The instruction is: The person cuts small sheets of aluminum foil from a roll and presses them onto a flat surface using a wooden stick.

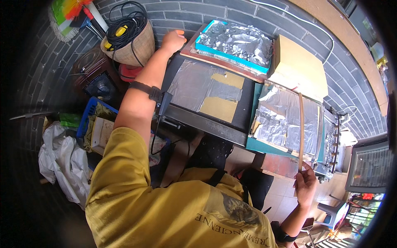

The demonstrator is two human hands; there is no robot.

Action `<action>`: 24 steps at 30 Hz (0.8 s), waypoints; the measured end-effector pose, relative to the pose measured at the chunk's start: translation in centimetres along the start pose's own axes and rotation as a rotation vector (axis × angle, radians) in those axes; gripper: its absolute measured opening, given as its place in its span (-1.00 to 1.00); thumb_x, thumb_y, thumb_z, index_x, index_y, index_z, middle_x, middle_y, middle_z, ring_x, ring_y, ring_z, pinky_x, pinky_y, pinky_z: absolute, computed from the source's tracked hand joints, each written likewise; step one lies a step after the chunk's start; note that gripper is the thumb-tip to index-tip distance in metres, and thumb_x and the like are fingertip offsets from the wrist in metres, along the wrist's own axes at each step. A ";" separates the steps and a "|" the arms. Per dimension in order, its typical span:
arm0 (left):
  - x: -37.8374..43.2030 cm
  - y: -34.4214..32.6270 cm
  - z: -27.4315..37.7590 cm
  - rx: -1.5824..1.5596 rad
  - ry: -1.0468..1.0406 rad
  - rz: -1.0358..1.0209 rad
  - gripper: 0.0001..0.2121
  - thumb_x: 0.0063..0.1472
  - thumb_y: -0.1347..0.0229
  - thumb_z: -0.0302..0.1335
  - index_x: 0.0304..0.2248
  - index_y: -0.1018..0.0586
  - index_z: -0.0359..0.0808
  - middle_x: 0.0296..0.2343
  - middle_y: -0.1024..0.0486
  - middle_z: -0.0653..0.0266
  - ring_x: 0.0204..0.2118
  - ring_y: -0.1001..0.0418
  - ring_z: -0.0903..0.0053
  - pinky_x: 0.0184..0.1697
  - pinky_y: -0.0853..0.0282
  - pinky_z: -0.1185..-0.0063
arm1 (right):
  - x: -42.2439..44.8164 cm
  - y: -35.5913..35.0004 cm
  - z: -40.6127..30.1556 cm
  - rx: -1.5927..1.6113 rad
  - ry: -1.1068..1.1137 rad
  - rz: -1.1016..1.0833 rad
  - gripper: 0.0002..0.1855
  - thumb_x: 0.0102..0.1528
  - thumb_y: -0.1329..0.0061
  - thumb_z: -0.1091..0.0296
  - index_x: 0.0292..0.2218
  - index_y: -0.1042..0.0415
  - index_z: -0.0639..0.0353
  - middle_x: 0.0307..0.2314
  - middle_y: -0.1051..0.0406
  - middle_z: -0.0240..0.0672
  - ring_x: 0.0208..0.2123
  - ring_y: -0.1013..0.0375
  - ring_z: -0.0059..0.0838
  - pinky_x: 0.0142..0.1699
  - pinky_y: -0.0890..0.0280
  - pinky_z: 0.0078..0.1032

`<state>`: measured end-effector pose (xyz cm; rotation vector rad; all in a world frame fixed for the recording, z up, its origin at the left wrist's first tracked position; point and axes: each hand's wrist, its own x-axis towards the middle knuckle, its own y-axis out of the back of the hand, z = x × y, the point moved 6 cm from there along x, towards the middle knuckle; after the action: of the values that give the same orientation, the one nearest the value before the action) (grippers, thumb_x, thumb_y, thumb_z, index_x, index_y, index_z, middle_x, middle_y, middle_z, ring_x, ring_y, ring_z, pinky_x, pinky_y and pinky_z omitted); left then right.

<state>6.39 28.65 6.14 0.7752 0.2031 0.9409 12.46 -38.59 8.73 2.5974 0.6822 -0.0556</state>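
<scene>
My right hand [305, 186] grips the lower end of a long thin wooden strip [301, 130]. The strip extends over a stack of foil-covered sheets [279, 117] on a green corrugated board [269, 148]. My left hand [173, 42] is curled, with orange at its fingertips, beside the left end of a reddish-brown board [188, 51]; whether it holds anything is hidden. Between my hands, silver foil [189, 85] partly covers brown paper [218, 109] on a black ribbed surface [243, 105]. Behind it stands a turquoise tray [229, 57] of crumpled foil pieces.
A thick block of yellowish paper [297, 68] stands against the grey brick wall [198, 14]. At left are a woven basket [139, 43] with coiled black cable [131, 26], a blue crate [90, 108] and a white sack [65, 158]. A grey stool [333, 212] stands lower right.
</scene>
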 end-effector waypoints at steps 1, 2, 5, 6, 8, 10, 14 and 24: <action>-0.1 -0.2 0.0 -0.011 0.003 -0.018 -0.60 0.08 -0.05 -0.53 -0.05 -0.39 -0.41 -0.21 -0.50 0.12 -0.19 -0.48 0.47 -0.16 -0.34 0.61 | 0.0 -0.1 0.1 0.018 -0.006 -0.005 -0.61 0.04 0.19 0.62 -0.05 -0.25 0.41 -0.58 -0.36 -0.38 -0.67 -0.26 -0.74 -0.57 -0.16 -0.75; 0.0 -0.3 0.1 -0.032 -0.006 -0.036 -0.60 0.08 -0.05 -0.53 -0.05 -0.40 -0.41 -0.22 -0.50 0.12 -0.19 -0.48 0.46 -0.16 -0.34 0.61 | 0.0 -0.1 0.2 0.023 -0.006 0.001 -0.60 0.04 0.18 0.63 -0.04 -0.24 0.42 -0.55 -0.37 -0.36 -0.65 -0.28 -0.72 -0.56 -0.19 -0.74; 0.4 -0.3 1.1 -0.034 -0.072 -0.062 -0.61 0.08 -0.06 -0.52 -0.06 -0.41 -0.42 -0.23 -0.51 0.11 -0.20 -0.48 0.47 -0.16 -0.34 0.61 | 0.0 0.1 0.7 0.027 -0.004 0.005 -0.59 0.07 0.19 0.63 -0.01 -0.20 0.42 -0.48 -0.39 -0.30 -0.60 -0.33 -0.66 -0.50 -0.24 -0.72; 0.0 -0.4 1.8 0.005 -0.116 -0.057 -0.61 0.08 -0.06 -0.52 -0.07 -0.41 -0.43 -0.24 -0.51 0.12 -0.21 -0.48 0.48 -0.16 -0.35 0.61 | -0.1 0.3 0.9 0.017 -0.007 -0.005 -0.59 0.08 0.20 0.61 0.00 -0.19 0.40 -0.45 -0.38 -0.29 -0.59 -0.33 -0.65 -0.49 -0.24 -0.73; -0.4 -0.8 3.8 0.054 -0.220 -0.069 -0.62 0.08 -0.09 -0.49 -0.09 -0.43 -0.44 -0.30 -0.53 0.17 -0.25 -0.48 0.53 -0.18 -0.35 0.62 | 0.0 0.7 0.9 -0.015 -0.003 -0.004 -0.59 0.10 0.21 0.60 0.01 -0.19 0.38 -0.41 -0.38 -0.28 -0.56 -0.35 -0.64 -0.46 -0.25 -0.73; -0.6 -1.5 5.5 0.045 -0.344 -0.174 -0.62 0.08 -0.09 -0.49 -0.09 -0.43 -0.43 -0.32 -0.54 0.21 -0.27 -0.48 0.56 -0.18 -0.35 0.63 | -0.2 0.8 1.0 -0.065 -0.007 -0.013 -0.60 0.11 0.20 0.59 0.01 -0.19 0.37 -0.39 -0.37 -0.29 -0.53 -0.36 -0.62 -0.44 -0.26 -0.72; 0.0 -1.4 6.9 0.022 -0.380 -0.243 -0.62 0.09 -0.08 -0.54 -0.06 -0.42 -0.42 -0.35 -0.54 0.25 -0.30 -0.47 0.64 -0.20 -0.35 0.68 | -1.2 2.5 2.7 -0.032 0.022 0.042 -0.62 0.06 0.16 0.58 -0.04 -0.28 0.40 -0.33 -0.40 -0.30 -0.29 -0.37 -0.60 -0.21 -0.26 -0.66; -1.9 -6.1 11.5 0.042 -0.443 -0.280 -0.52 0.01 -0.13 -0.56 -0.01 -0.41 -0.24 -0.29 -0.50 0.18 -0.34 -0.47 0.52 -0.28 -0.40 0.57 | 0.1 3.1 0.4 -0.277 0.129 0.234 -0.72 -0.02 0.09 0.60 -0.21 -0.40 0.38 -0.33 -0.41 -0.18 -0.26 -0.39 -0.37 -0.08 -0.22 -0.50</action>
<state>14.74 19.22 9.93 0.9467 -0.0565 0.4863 14.00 -41.11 9.67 2.4067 0.3926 0.2633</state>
